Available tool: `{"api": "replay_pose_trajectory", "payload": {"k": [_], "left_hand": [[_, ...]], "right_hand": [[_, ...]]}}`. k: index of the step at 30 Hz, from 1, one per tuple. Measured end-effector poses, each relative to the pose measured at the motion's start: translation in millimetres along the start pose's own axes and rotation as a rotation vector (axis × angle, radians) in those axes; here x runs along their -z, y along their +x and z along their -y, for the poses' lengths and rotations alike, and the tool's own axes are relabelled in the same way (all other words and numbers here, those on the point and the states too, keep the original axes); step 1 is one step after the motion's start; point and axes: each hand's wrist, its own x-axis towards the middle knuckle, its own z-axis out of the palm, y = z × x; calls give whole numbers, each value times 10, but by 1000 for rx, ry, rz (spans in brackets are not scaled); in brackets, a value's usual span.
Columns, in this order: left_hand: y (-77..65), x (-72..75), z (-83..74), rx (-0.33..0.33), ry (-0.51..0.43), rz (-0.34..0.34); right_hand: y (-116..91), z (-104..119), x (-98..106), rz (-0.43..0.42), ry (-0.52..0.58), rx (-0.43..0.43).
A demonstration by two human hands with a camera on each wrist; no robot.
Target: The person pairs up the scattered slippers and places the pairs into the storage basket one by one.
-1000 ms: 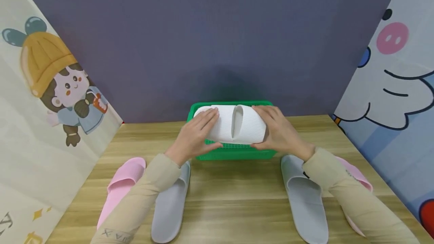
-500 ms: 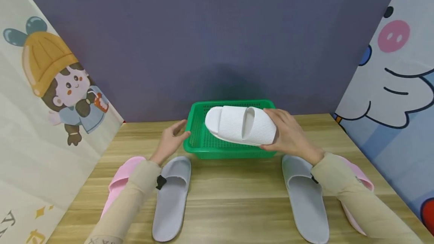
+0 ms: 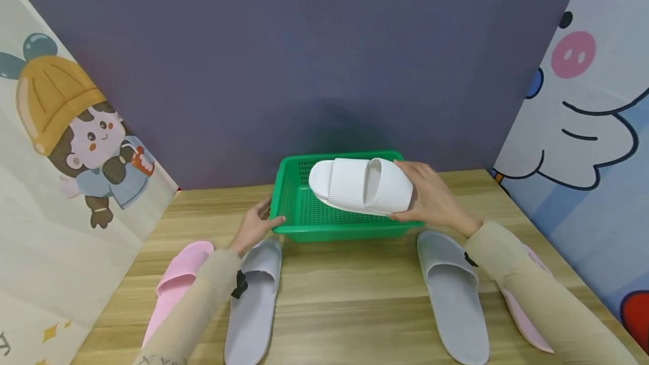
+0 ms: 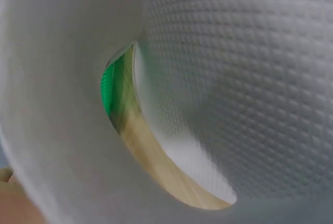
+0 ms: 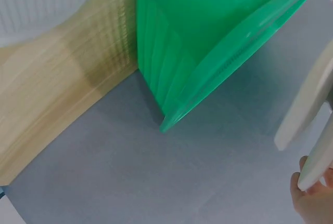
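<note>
My right hand (image 3: 431, 196) grips a pair of white slippers (image 3: 350, 185) by one end, holding them above the green basket (image 3: 345, 231). In the right wrist view the two slippers' pale soles (image 5: 307, 102) lie nearly together, with my fingers between or behind them. My left hand (image 3: 250, 228) holds the basket's left end, its thumb over the front rim and the other fingers partly hidden at the side. The basket's visible floor is bare mesh. A grey slipper (image 4: 250, 78) fills the left wrist view.
Two grey slippers (image 3: 250, 320) (image 3: 458, 314) lie apart on the wooden table (image 3: 350, 308). Outside them are two pink slippers (image 3: 174, 283) (image 3: 527, 320), partly covered by the sleeves. A dark wall (image 3: 324, 61) stands right behind the basket, with printed panels at both sides.
My left hand has let go of the white slippers and moved left and down to take the basket's end. The basket has turned slightly. The slippers stay in my right hand.
</note>
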Motion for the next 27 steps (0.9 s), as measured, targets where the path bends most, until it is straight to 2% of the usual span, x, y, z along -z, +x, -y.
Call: {"api": "replay_pose_trajectory", "payload": {"k": [4, 8, 17, 27], "left_hand": [[35, -55, 21, 1, -12, -28], [50, -93, 37, 4, -19, -46], [16, -104, 61, 8, -5, -79], [43, -142, 53, -5, -22, -105]], "right_hand": [[134, -145, -21, 49, 46, -27], [285, -299, -99, 128, 111, -90], [521, -613, -563, 278, 179, -142], [604, -856, -872, 305, 273, -137]]}}
